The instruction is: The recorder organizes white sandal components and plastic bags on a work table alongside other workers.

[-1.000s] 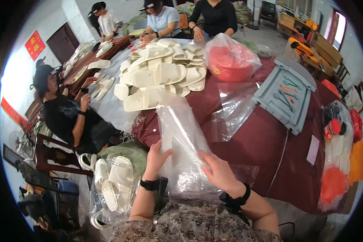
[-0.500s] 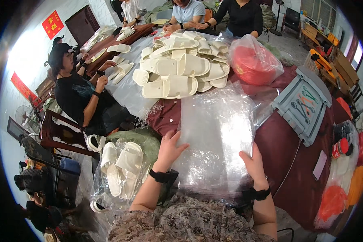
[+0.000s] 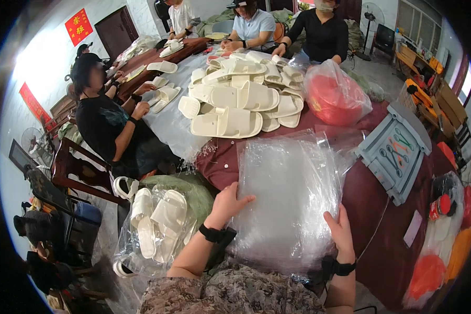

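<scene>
A flat stack of clear plastic bags (image 3: 285,196) lies in front of me, its surface shiny and creased. My left hand (image 3: 227,205) grips the left edge, the thumb over the top and the fingers partly hidden. At the right edge, my right hand (image 3: 341,230) holds the bags between its thumb and fingers. Beyond the stack rises a pile of cream slippers (image 3: 240,97). To the left of my left forearm sits a clear bag with cream slippers (image 3: 159,222) inside, beside green plastic film (image 3: 193,191).
A dark red cloth (image 3: 369,220) covers the table. Right of the pile stands a red bundle in clear plastic (image 3: 336,94). A grey folding stool (image 3: 395,152), a phone (image 3: 412,228) and a red-lidded jar (image 3: 440,206) lie right. Co-workers sit at left and at the far side.
The bag stack has come slightly nearer to me, with both hands staying at its sides. The whole view has shifted a little; the slipper pile looks the same.
</scene>
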